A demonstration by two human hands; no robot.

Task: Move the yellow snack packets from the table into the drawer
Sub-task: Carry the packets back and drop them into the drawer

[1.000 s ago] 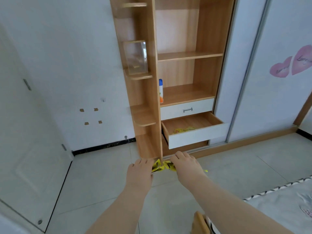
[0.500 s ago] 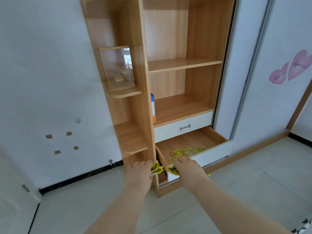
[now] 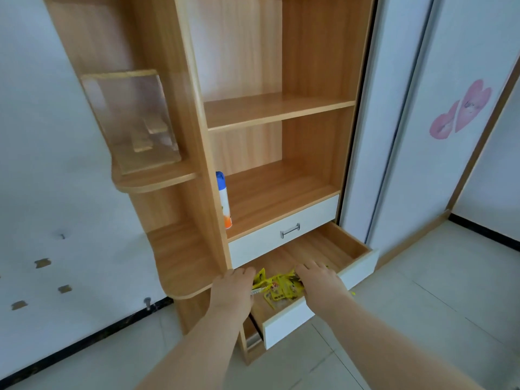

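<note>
Currently the step in hand is the deposit: both hands are at the open lower drawer (image 3: 363, 267) of the wooden cabinet (image 3: 315, 80). The left hand (image 3: 235, 291) and right hand (image 3: 322, 282) sit apart, palms down, each closed on an end of the bunch of yellow snack packets (image 3: 277, 287). The bunch lies between them, over the front-left part of the drawer, at about 6 o'clock of the view. Whether loose packets already lie on the drawer floor beneath cannot be told. A spray can (image 3: 224, 201) stands on the shelf above, at 11 o'clock from the packets.

Next move, as judged: lower the bunch below the drawer rim, then open both hands. Keep trailing packets clear of the white drawer front.
</note>
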